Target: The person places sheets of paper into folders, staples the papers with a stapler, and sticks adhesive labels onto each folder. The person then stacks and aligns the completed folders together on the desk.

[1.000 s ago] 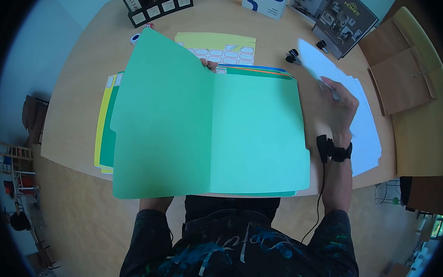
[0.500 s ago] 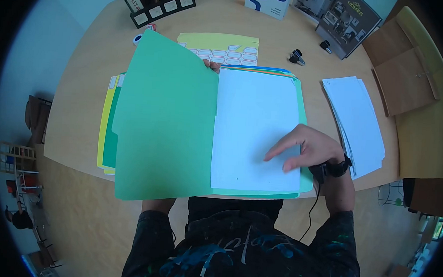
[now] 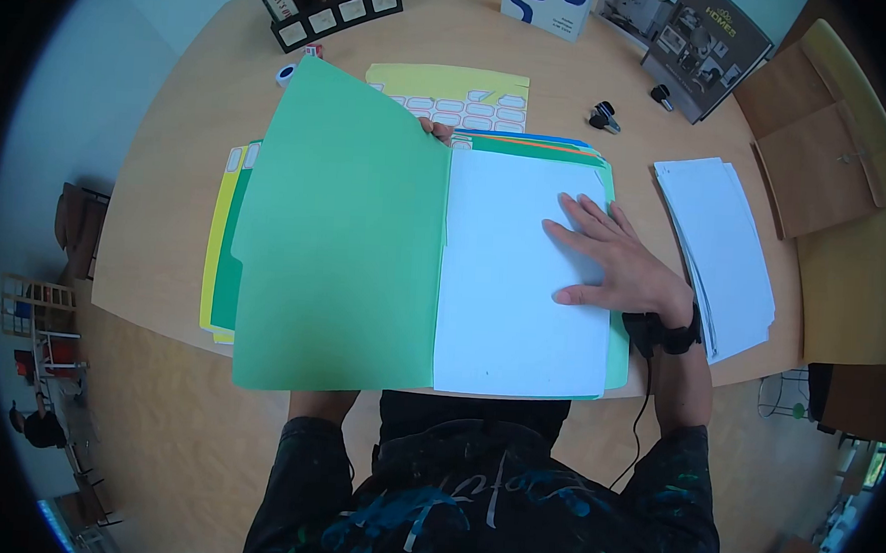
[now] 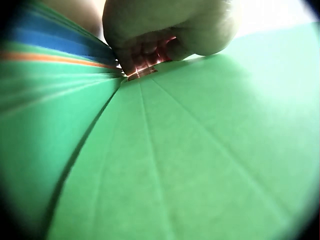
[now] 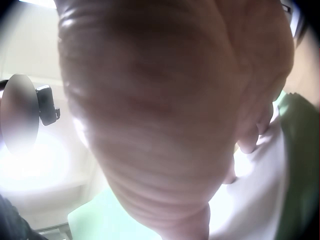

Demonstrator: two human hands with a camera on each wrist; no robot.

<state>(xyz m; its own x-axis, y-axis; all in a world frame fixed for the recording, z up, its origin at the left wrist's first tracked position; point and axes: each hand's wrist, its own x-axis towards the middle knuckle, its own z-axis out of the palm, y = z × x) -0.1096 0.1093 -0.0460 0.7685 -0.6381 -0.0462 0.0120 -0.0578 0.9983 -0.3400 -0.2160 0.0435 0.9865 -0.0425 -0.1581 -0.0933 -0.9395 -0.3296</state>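
An open light green file folder (image 3: 345, 241) lies in front of me on a stack of other folders, its left cover raised. My left hand (image 3: 436, 130) is mostly hidden behind that cover; its fingertips show at the top of the fold. In the left wrist view, the curled fingers of this hand (image 4: 170, 27) grip the folder near the crease. A white sheet of paper (image 3: 502, 290) covers most of the right panel. Over the sheet's right side, my right hand (image 3: 624, 266) rests with fingers spread, the thumb toward me.
To the right is a pile of white paper (image 3: 719, 261). Yellow and dark green folders (image 3: 225, 265) stick out at left. Behind lie a label sheet (image 3: 448, 80) and black clips (image 3: 604, 117). An organizer (image 3: 337, 13), a dark book (image 3: 710, 50) and a brown envelope (image 3: 820, 161) line the back.
My right hand has brought a white sheet from the right pile onto the folder's right panel, let it go, and spread its fingers over it. The left hand stays at the fold.
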